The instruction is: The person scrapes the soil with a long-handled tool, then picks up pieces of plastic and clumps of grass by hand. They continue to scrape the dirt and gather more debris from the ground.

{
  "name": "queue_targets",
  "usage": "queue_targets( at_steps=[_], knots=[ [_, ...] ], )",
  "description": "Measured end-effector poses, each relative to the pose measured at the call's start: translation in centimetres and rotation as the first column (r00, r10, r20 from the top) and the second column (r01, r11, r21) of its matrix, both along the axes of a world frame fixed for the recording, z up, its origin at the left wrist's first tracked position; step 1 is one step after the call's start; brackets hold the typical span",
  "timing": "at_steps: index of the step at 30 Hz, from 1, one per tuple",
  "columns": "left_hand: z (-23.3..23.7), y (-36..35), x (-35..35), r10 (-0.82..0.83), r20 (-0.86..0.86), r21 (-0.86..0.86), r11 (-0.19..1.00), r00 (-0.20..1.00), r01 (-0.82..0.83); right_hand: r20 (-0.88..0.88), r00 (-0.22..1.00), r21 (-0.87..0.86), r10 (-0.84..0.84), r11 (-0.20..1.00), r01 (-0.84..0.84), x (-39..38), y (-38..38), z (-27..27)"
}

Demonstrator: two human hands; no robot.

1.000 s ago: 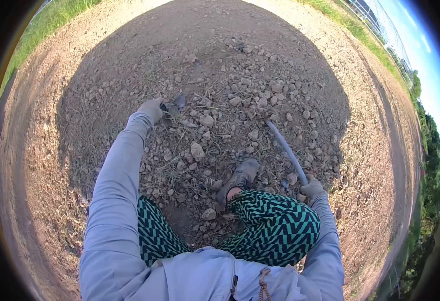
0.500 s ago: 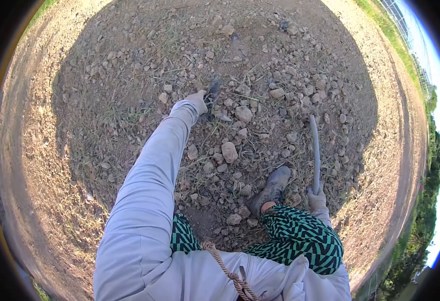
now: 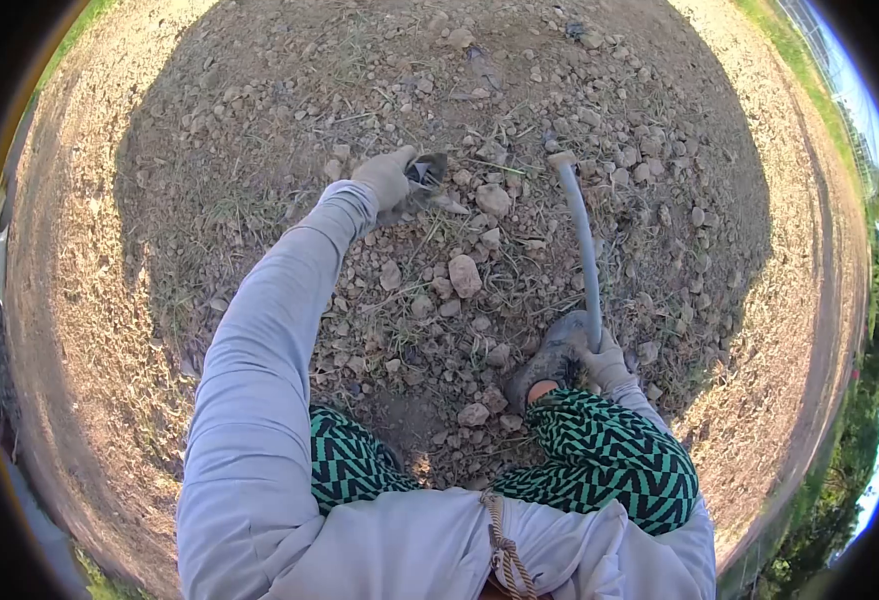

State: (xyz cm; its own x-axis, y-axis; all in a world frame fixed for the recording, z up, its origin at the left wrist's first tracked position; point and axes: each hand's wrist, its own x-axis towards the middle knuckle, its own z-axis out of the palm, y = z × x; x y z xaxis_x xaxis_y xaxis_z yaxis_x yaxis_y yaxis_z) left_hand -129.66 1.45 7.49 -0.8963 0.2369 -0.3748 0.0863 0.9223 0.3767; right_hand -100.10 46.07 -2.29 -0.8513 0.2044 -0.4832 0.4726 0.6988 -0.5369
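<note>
My gloved left hand is closed at the end of an outstretched arm, just above the stony soil. It grips a crumpled scrap of dark plastic, which sticks out to the right of the fingers. My right hand, also gloved, is wrapped round the near end of a long, slightly curved grey stick-like tool. That tool points away from me and ends in a short light-brown tip over the stones. I cannot make out its exact kind.
Loose stones, such as a larger one, and dry grass cover the shaded ground. My right shoe stands beside my right hand. Another dark scrap lies at the far edge. A rope hangs at my front.
My left hand has shifted slightly up and left, with the dark plastic scrap now turned open side up. My right hand has swung the grey tool inward and farther forward.
</note>
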Motion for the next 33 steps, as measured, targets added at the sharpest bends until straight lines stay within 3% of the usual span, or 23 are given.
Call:
queue_targets(
  at_steps=[2,3,5,6,7,8,10,11,13,15,18,21,24,27,29,33],
  knots=[
    [0.7,4.0,2.6,-0.158,0.159,0.080,0.986,0.975,0.147,0.113,0.991,-0.014,0.078,0.997,-0.077,2.2,-0.4,-0.1],
    [-4.8,4.8,2.1,-0.266,0.061,-0.086,0.959,0.962,0.271,0.156,0.983,-0.005,0.097,0.995,-0.098,2.8,-0.6,0.8],
    [-6.1,5.2,1.5,-0.279,0.130,-0.056,0.956,0.951,0.288,0.273,0.959,0.039,0.078,0.995,-0.092,2.8,-0.6,2.9],
    [-6.7,5.7,1.4,-0.291,0.169,-0.039,0.953,0.941,0.302,0.234,0.971,0.042,0.043,0.998,-0.054,2.7,0.1,3.6],
    [-5.0,6.0,0.0,-0.397,0.320,-0.048,0.900,0.860,0.434,0.191,0.982,0.041,0.005,0.999,-0.013,2.4,0.8,4.0],
    [-6.8,5.7,-1.2,-0.546,0.418,-0.042,0.787,0.726,0.615,0.146,0.989,0.036,-0.035,0.999,0.030,2.1,1.4,4.3],
    [-6.7,5.6,-1.1,-0.533,0.528,-0.087,0.740,0.661,0.667,0.118,0.988,0.118,-0.104,0.989,0.090,0.2,5.2,3.4],
    [-6.8,5.4,-0.5,-0.506,0.517,-0.007,0.804,0.690,0.594,0.088,0.991,0.204,-0.103,0.975,0.083,-1.8,6.5,3.5],
    [-6.3,4.8,0.7,-0.442,0.499,0.143,0.891,0.746,0.431,-0.036,0.997,0.222,-0.070,0.972,0.076,-6.9,7.1,5.6],
    [-7.0,5.1,0.9,-0.411,0.500,0.098,0.901,0.762,0.422,-0.048,0.995,0.286,-0.085,0.953,0.095,-12.0,5.6,8.7],
    [-4.7,5.5,1.6,-0.347,0.562,0.079,0.926,0.751,0.369,-0.021,0.989,0.033,-0.146,0.989,0.146,-16.1,2.1,10.7],
    [-4.1,4.9,1.9,-0.341,0.550,0.101,0.934,0.763,0.344,-0.066,0.998,-0.041,-0.011,0.999,0.008,-17.0,-1.2,8.8],
    [-5.8,4.0,2.4,-0.361,0.430,0.135,0.932,0.828,0.336,-0.035,0.999,0.219,0.027,0.976,-0.018,-17.6,2.7,3.7],
    [-3.0,4.5,2.4,-0.216,0.358,0.042,0.976,0.908,0.216,0.124,0.991,0.359,-0.049,0.933,0.001,-19.7,7.2,6.5],
    [-3.7,4.0,2.0,-0.155,0.336,0.026,0.988,0.929,0.155,0.022,0.999,0.483,-0.045,0.875,0.029,-21.2,10.6,6.6],
    [-4.6,4.8,1.9,-0.049,0.337,-0.069,0.995,0.940,0.077,-0.258,0.953,0.383,-0.157,0.889,0.250,-25.9,13.9,4.2]
  ],
)
